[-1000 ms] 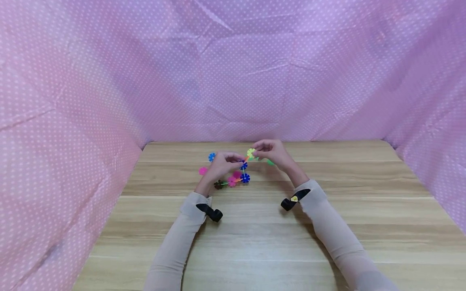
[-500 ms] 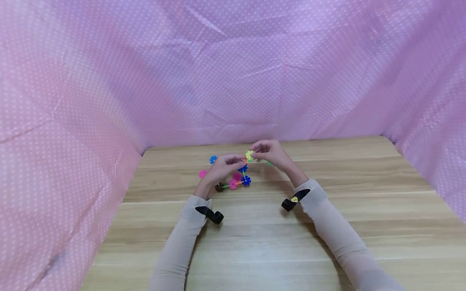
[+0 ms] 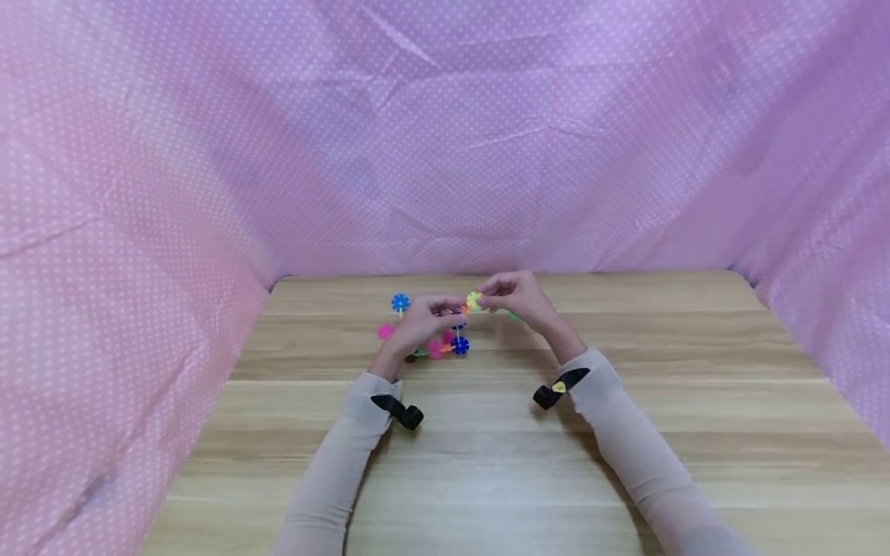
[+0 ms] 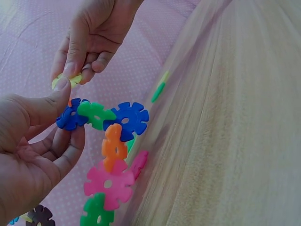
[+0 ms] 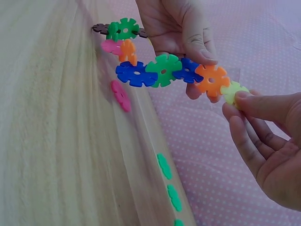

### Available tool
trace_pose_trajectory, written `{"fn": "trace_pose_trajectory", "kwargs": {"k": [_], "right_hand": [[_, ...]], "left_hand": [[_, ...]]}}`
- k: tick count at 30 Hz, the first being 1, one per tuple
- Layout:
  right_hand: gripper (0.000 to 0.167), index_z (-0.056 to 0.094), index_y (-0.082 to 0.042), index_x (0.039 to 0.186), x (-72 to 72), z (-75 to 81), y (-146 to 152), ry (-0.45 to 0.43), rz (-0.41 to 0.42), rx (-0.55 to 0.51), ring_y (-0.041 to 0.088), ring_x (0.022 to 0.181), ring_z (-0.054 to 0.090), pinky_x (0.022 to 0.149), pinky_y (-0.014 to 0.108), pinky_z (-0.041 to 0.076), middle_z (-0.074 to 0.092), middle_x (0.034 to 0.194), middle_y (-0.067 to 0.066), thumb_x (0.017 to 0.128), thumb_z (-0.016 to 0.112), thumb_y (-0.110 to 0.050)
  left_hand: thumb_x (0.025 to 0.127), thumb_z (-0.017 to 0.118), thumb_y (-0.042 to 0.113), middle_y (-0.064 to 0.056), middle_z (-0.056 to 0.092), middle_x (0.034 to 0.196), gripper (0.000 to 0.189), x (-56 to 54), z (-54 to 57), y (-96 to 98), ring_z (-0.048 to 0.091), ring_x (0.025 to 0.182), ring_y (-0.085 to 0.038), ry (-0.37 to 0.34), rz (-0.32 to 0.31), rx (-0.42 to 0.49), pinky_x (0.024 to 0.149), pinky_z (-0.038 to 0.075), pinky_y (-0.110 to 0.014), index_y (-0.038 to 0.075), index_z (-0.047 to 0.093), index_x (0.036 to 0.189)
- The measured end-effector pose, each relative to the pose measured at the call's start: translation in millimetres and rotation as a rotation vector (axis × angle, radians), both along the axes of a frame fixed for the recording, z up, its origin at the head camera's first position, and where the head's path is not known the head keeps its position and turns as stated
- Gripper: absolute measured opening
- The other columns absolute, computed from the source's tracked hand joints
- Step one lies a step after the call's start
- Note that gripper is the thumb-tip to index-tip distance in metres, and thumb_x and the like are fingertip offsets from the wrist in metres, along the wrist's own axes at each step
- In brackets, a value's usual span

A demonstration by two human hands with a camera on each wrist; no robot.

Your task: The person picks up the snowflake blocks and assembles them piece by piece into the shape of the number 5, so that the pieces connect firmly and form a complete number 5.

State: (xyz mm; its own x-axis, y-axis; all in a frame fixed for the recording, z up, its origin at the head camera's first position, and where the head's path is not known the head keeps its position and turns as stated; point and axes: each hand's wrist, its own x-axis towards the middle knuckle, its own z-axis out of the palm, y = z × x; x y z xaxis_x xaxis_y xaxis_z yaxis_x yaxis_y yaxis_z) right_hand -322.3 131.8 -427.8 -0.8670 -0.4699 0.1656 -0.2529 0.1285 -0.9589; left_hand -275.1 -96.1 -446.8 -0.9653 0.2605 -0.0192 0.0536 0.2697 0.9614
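Note:
A chain of notched plastic snowflake discs hangs from my left hand (image 3: 422, 323), whose thumb and fingers pinch it near a dark blue disc (image 4: 71, 115). In the right wrist view an orange disc (image 5: 214, 80) forms the chain's end beside that blue one. My right hand (image 3: 520, 296) pinches a pale yellow disc (image 5: 230, 92) between thumb and fingers, its edge right at the orange disc. Farther along the chain come a green disc (image 5: 163, 70), another blue disc (image 5: 136, 74), then orange, pink, green and dark brown ones. My left hand hides part of the chain in the head view.
Several loose green discs (image 5: 164, 165) lie near the far edge of the wooden table (image 3: 487, 463). A loose pink disc (image 5: 121, 96) lies beneath the chain. Pink dotted cloth (image 3: 445, 154) stands around the table's back and sides.
Both hands stay close together, the yellow disc staying at the orange one. The chain has shifted slightly left in the head view, its blue disc turning partly behind my left thumb.

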Motion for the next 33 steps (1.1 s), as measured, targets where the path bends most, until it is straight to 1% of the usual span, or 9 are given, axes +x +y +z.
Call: {"fn": "trace_pose_trajectory", "kwargs": {"k": [2,5,9,14,17,21,24,30,33], "right_hand": [[0.020,0.073,0.009,0.103,0.5,-1.7,-1,-0.010,-0.004,-0.017,0.021,0.071,0.069,0.071,0.041,0.064,0.076,0.086,0.010,0.085,0.079,0.002],[0.020,0.073,0.010,0.102,1.9,-5.2,-3,-0.009,-0.017,-0.026,0.023,0.071,0.070,0.071,0.042,0.064,0.077,0.086,0.013,0.085,0.079,0.003],[0.019,0.073,0.011,0.101,4.1,-9.0,-5,0.008,-0.038,-0.038,0.020,0.070,0.070,0.069,0.040,0.064,0.077,0.086,0.015,0.084,0.079,0.004],[0.022,0.071,0.012,0.103,5.4,-9.3,-8,0.006,-0.047,-0.069,0.011,0.069,0.069,0.067,0.031,0.062,0.077,0.087,0.014,0.084,0.079,0.004],[0.024,0.070,0.013,0.104,5.0,-8.8,-8,0.002,-0.048,-0.087,0.012,0.069,0.070,0.067,0.028,0.062,0.077,0.088,0.014,0.084,0.079,0.003],[0.025,0.071,0.012,0.104,4.2,-7.7,-8,0.007,-0.059,-0.090,0.014,0.068,0.071,0.066,0.032,0.063,0.078,0.087,0.013,0.084,0.081,0.000],[0.026,0.072,0.011,0.104,4.7,-5.5,-8,0.016,-0.062,-0.084,0.011,0.067,0.070,0.066,0.034,0.063,0.078,0.085,0.010,0.083,0.082,-0.001],[0.024,0.072,0.011,0.104,5.9,-6.0,-10,0.023,-0.065,-0.088,0.010,0.067,0.070,0.067,0.034,0.064,0.077,0.087,0.011,0.083,0.081,0.001],[0.024,0.072,0.010,0.104,6.5,-8.6,-9,0.023,-0.063,-0.092,0.012,0.068,0.070,0.068,0.035,0.064,0.077,0.089,0.013,0.084,0.081,0.000]], "left_hand": [[0.092,0.077,0.014,-0.005,0.070,0.086,0.029,-0.3,-0.9,0.0,0.063,0.077,-0.037,0.024,0.004,-0.003,0.057,0.051,-0.024,0.007,0.074,0.120],[0.092,0.076,0.010,-0.005,0.070,0.085,0.024,0.4,-2.8,0.1,0.058,0.073,-0.031,0.065,0.012,-0.019,0.054,0.045,-0.022,0.005,0.076,0.115],[0.092,0.076,0.010,-0.005,0.071,0.084,0.022,2.2,-3.9,-0.1,0.058,0.071,-0.029,0.090,0.025,-0.040,0.053,0.045,-0.024,0.005,0.077,0.114],[0.091,0.076,0.009,-0.009,0.073,0.086,0.023,2.7,-1.7,-0.7,0.060,0.073,-0.036,0.105,0.053,-0.034,0.053,0.046,-0.026,0.004,0.076,0.114],[0.091,0.076,0.008,-0.008,0.073,0.088,0.024,2.2,-0.1,-0.2,0.060,0.077,-0.039,0.102,0.060,-0.024,0.053,0.043,-0.023,0.004,0.076,0.114],[0.091,0.076,0.009,-0.006,0.073,0.086,0.023,2.1,3.2,0.9,0.057,0.075,-0.038,0.080,0.064,-0.018,0.051,0.039,-0.019,0.004,0.076,0.114],[0.091,0.076,0.008,-0.005,0.072,0.084,0.021,2.7,6.1,1.1,0.056,0.074,-0.037,0.080,0.077,-0.020,0.050,0.037,-0.018,0.004,0.077,0.112],[0.091,0.076,0.007,-0.008,0.074,0.089,0.020,2.8,6.7,1.4,0.060,0.078,-0.035,0.076,0.088,-0.021,0.053,0.041,-0.019,0.003,0.077,0.111],[0.091,0.076,0.007,-0.009,0.076,0.092,0.021,3.7,6.5,1.8,0.063,0.075,-0.026,0.056,0.090,-0.014,0.057,0.045,-0.023,0.003,0.077,0.112]]}}
